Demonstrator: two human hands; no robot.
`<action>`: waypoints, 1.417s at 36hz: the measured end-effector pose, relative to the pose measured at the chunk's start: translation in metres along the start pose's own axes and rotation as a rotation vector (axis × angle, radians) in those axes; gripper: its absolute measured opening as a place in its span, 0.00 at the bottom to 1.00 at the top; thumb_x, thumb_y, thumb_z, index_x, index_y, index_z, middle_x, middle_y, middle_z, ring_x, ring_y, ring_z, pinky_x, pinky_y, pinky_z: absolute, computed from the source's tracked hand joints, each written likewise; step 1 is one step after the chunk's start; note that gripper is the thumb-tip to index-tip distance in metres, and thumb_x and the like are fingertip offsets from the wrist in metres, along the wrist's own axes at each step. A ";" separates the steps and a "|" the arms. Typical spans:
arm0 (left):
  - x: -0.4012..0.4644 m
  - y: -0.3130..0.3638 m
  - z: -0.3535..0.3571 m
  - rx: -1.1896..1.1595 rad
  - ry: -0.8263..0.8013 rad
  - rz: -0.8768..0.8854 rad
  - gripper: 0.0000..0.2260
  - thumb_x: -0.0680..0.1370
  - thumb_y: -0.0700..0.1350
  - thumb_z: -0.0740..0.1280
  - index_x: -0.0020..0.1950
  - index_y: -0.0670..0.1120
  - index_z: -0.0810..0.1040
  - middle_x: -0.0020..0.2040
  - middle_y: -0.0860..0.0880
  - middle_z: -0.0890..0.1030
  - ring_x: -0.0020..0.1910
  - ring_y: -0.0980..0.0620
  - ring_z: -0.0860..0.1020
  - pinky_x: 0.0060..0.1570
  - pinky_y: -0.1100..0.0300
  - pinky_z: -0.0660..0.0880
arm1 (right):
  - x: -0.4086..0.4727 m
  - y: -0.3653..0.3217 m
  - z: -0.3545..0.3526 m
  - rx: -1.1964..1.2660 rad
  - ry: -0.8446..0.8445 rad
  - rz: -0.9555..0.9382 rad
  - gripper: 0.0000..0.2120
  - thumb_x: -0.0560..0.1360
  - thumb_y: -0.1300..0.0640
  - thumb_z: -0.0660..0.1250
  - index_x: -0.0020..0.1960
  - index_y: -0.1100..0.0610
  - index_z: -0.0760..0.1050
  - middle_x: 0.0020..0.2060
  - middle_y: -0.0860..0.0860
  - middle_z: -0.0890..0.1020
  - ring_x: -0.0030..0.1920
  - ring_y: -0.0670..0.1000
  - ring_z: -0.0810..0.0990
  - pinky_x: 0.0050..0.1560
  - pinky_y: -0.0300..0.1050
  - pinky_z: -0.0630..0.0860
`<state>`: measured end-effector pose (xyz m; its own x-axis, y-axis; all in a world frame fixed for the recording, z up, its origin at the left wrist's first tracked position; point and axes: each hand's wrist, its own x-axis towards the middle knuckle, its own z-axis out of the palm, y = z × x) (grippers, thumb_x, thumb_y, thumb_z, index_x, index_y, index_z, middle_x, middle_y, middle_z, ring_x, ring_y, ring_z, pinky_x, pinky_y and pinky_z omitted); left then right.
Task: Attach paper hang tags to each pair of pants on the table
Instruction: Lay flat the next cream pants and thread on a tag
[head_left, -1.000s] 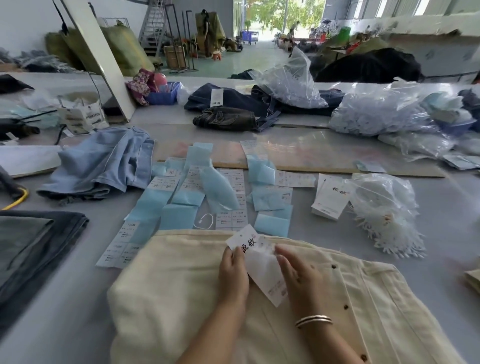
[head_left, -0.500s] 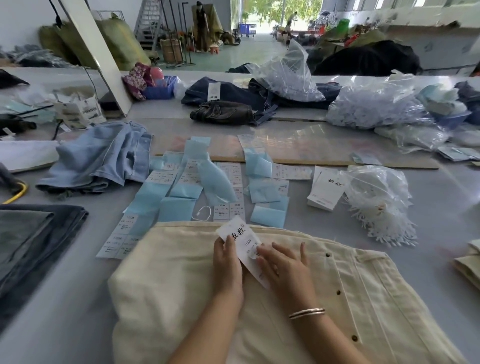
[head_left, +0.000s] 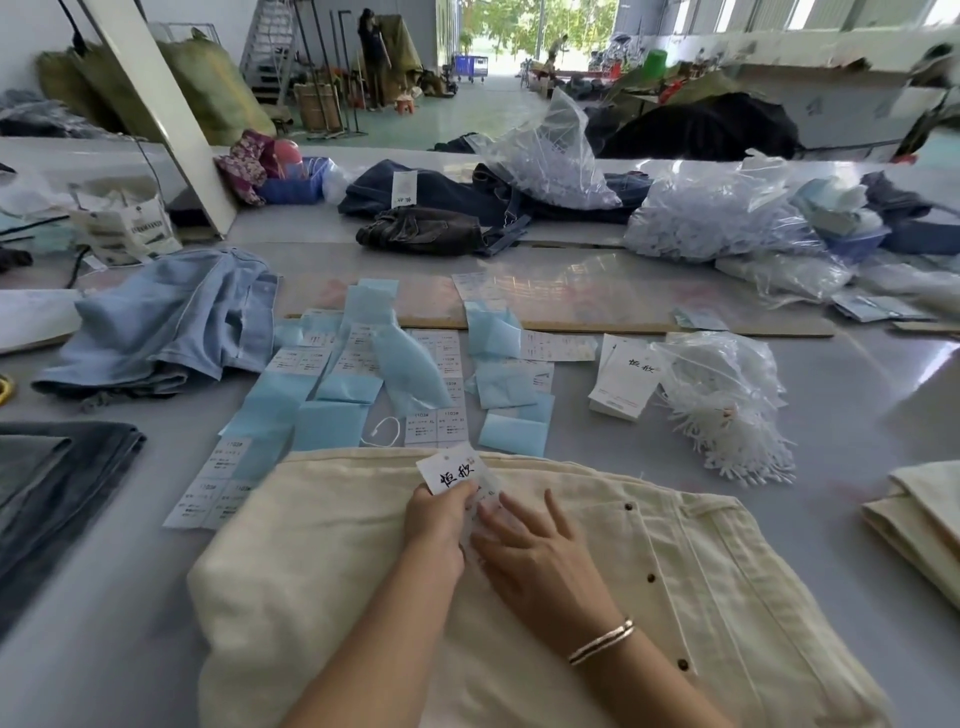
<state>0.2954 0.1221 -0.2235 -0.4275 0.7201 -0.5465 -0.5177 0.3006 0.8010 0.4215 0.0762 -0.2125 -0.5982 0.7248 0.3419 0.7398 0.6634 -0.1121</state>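
My hands hide the lower half of the white paper hang tag (head_left: 453, 472); the folded cream pants (head_left: 332, 561) run off the bottom edge.

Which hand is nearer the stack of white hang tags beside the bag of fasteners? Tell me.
Right. The right hand rests on the cream pants, below and left of the stack of white hang tags. The left hand, holding a hang tag, lies farther left.
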 end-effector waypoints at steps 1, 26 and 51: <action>0.000 0.001 0.001 -0.006 -0.015 -0.011 0.05 0.73 0.32 0.70 0.46 0.40 0.79 0.37 0.42 0.81 0.33 0.44 0.79 0.36 0.54 0.76 | -0.004 -0.001 -0.003 -0.020 -0.059 -0.003 0.11 0.65 0.46 0.77 0.48 0.42 0.83 0.55 0.39 0.82 0.60 0.46 0.79 0.66 0.59 0.66; -0.015 -0.017 0.006 1.346 -0.066 1.234 0.20 0.70 0.50 0.59 0.54 0.41 0.81 0.56 0.42 0.81 0.50 0.42 0.81 0.46 0.52 0.79 | 0.050 0.246 -0.053 -0.659 -0.334 0.304 0.12 0.78 0.51 0.60 0.57 0.45 0.79 0.59 0.49 0.75 0.60 0.53 0.71 0.58 0.44 0.65; -0.012 -0.019 0.007 1.389 -0.077 1.147 0.15 0.71 0.51 0.58 0.48 0.48 0.81 0.50 0.49 0.81 0.47 0.46 0.79 0.46 0.54 0.76 | 0.074 0.300 -0.094 0.013 -0.170 0.770 0.13 0.77 0.53 0.66 0.57 0.60 0.74 0.47 0.60 0.79 0.47 0.58 0.76 0.45 0.44 0.69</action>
<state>0.3160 0.1122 -0.2307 -0.0358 0.9368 0.3481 0.9308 -0.0955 0.3528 0.6278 0.3115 -0.1327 0.0416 0.9990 0.0165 0.9621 -0.0356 -0.2704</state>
